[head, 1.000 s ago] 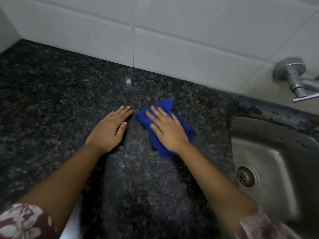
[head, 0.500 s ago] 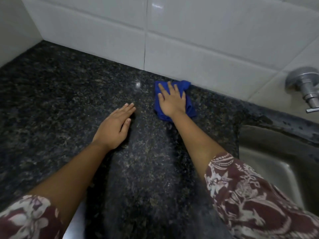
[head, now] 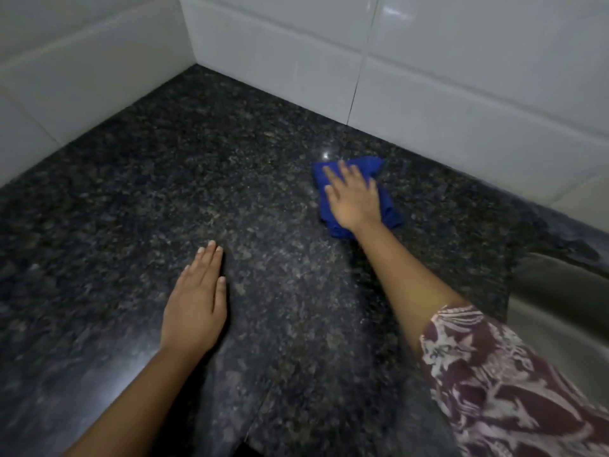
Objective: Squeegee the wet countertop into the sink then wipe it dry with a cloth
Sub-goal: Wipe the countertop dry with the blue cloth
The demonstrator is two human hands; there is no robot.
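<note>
A folded blue cloth (head: 390, 211) lies on the dark speckled granite countertop (head: 148, 199), a short way out from the back wall. My right hand (head: 352, 199) presses flat on top of the cloth, fingers spread and pointing toward the wall. My left hand (head: 197, 305) rests palm-down on the bare stone nearer to me, holding nothing. A part of the steel sink (head: 560, 311) shows at the right edge. No squeegee is in view.
White tiled walls (head: 461, 77) meet in a corner at the back left. A thin seam runs through the stone near the front edge. My patterned maroon sleeve (head: 514, 390) covers the lower right.
The view has swung left, so the tap is out of frame and the wall corner appears. My right hand keeps the cloth pressed near the back wall. The left hand stays flat.
</note>
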